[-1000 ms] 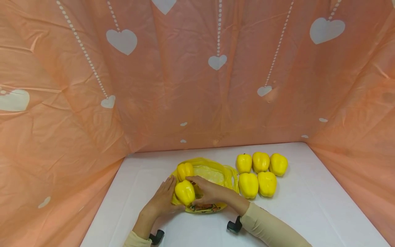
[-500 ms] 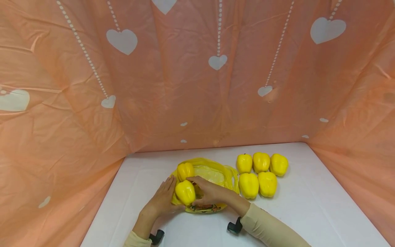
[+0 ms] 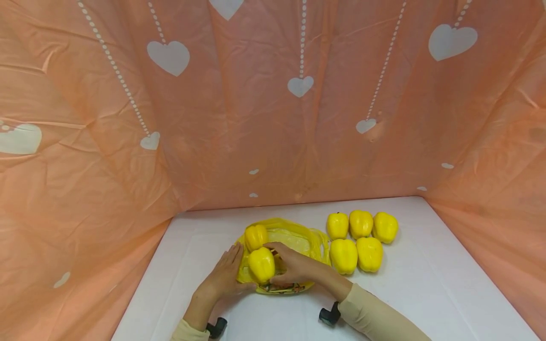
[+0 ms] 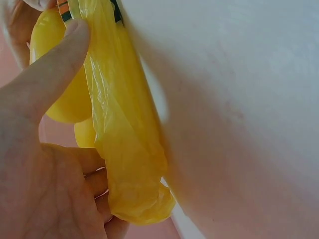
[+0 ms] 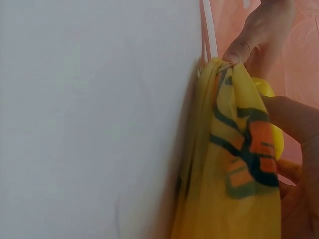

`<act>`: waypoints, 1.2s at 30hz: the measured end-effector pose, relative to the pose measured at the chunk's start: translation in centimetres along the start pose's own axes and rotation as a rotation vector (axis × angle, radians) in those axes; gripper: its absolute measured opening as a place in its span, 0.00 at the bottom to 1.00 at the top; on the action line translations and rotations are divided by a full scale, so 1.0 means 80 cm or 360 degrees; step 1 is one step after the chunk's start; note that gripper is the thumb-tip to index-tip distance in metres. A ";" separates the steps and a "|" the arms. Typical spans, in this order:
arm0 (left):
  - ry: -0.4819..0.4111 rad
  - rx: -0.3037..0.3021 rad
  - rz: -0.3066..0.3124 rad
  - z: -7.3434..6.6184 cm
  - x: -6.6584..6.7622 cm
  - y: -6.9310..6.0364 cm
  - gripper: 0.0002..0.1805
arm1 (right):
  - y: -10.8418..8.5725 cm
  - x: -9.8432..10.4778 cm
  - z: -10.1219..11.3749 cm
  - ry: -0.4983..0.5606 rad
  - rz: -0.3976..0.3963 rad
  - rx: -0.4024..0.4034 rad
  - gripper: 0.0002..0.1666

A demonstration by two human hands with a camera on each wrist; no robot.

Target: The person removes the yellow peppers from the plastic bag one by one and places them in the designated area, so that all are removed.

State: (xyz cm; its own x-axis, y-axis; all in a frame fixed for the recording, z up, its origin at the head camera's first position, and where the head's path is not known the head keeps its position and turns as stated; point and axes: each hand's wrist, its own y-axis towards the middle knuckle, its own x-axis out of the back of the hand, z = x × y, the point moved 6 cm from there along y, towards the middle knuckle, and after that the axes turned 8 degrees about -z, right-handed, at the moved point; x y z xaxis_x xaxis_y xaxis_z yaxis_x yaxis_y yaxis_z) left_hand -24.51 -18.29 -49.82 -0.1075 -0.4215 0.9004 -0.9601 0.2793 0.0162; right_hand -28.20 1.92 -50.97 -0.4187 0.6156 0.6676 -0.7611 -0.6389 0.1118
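Observation:
An open yellow plastic bag (image 3: 279, 222) with a printed front lies on the white table. My left hand (image 3: 224, 274) holds its left side, thumb at the near rim; in the left wrist view the thumb presses on the bag (image 4: 124, 124) and the other fingers reach behind it. My right hand (image 3: 296, 266) grips a yellow bell pepper (image 3: 261, 265) over the bag's left part, thumb at its near side. Just behind it sits another yellow pepper (image 3: 256, 237) at the bag's back left. The right wrist view shows the printed bag (image 5: 234, 199) beside the right hand (image 5: 304, 129).
Several yellow peppers (image 3: 343, 256) stand in two rows right of the bag, close to its bunched handles (image 3: 324, 246). The white table (image 3: 409, 293) ends at an orange curtain (image 3: 273, 142) with white hearts behind and at both sides.
My right hand has shifted slightly to the right with the pepper, which now sits a little farther from my left hand. The left hand and the bag have barely moved.

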 end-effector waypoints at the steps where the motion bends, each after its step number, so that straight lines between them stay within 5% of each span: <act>1: -0.0003 -0.0001 -0.0002 0.000 0.000 0.000 0.66 | -0.001 0.001 0.000 0.0000 -0.0004 0.0003 0.55; 21: 0.0004 0.0011 0.0002 0.002 -0.001 0.001 0.66 | -0.018 0.012 -0.005 0.0105 -0.0066 0.0024 0.55; 36: -0.0008 -0.0010 0.0001 0.002 -0.002 0.001 0.66 | -0.034 0.035 -0.001 0.0058 -0.0251 0.0084 0.55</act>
State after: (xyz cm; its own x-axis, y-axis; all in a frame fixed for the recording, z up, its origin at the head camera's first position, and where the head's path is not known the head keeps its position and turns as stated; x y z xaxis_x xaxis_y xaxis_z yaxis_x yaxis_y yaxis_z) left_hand -24.63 -18.29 -50.05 -0.1093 -0.4257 0.8982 -0.9584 0.2849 0.0185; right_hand -27.35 5.40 -49.50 -0.3147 0.7257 0.6118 -0.7920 -0.5561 0.2522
